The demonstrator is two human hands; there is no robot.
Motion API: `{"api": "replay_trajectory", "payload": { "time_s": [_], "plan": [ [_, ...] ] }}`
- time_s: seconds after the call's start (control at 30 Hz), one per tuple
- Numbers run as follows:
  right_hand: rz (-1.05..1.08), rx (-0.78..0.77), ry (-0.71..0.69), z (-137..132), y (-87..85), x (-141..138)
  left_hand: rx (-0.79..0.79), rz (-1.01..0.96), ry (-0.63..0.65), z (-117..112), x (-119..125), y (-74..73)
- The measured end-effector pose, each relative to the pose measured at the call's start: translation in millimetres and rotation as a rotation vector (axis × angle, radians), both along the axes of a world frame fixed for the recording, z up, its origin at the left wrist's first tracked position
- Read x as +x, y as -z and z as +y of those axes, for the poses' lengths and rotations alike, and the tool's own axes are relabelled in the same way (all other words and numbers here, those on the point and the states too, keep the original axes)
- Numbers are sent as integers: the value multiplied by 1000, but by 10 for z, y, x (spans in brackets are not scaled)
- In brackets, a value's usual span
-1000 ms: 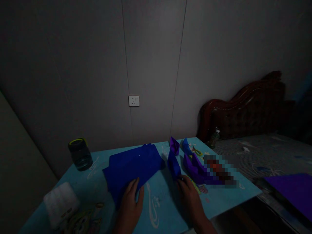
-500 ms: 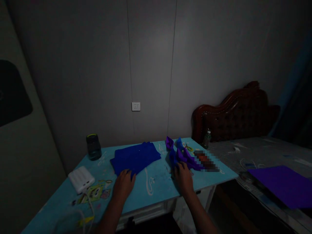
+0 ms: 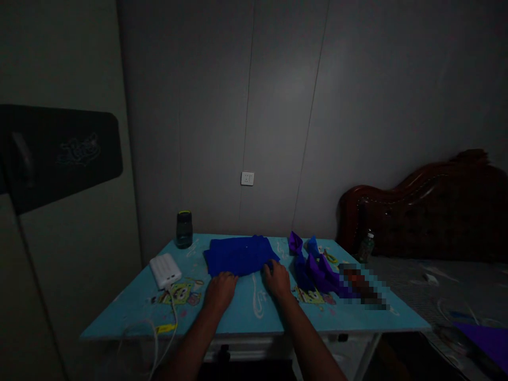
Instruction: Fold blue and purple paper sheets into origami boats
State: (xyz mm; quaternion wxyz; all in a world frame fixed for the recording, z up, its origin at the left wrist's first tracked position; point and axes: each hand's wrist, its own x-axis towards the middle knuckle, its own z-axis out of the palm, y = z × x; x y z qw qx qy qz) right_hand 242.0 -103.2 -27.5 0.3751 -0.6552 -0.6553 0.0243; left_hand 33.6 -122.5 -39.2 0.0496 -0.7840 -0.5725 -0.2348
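Observation:
Several dark blue sheets (image 3: 240, 256), apparently paper, lie loosely stacked on the light blue table (image 3: 260, 317). At their front left edge rests my left hand (image 3: 221, 291), fingers forward and touching the edge. My right hand (image 3: 278, 279) touches the front right corner, its thumb and fingers a little apart. Neither hand lifts a sheet. To the right stand folded paper shapes: a purple one (image 3: 295, 243), a light blue one (image 3: 313, 246), and a dark blue one (image 3: 304, 272) beside a larger purple one (image 3: 320, 272).
Left on the table are a dark bottle (image 3: 184, 230) and a white power bank (image 3: 165, 271) with a cable. Yellow-handled scissors (image 3: 330, 256) lie behind the folded shapes, near a blurred patch. A purple sheet (image 3: 486, 338) and a green bottle (image 3: 366, 247) are at the bed.
My right hand has moved left from the folded shapes to the blue sheets' right corner. My left hand stays at their front edge. The view has turned left.

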Motion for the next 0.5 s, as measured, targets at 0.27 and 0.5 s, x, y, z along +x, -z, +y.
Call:
{"api": "replay_trajectory", "payload": {
  "time_s": [0.27, 0.5],
  "plan": [
    [254, 14, -158, 115, 191, 173, 31, -181, 355, -97, 129, -43],
    [575, 125, -214, 200, 204, 365, 143, -603, 355, -45, -48, -110]
  ]
}}
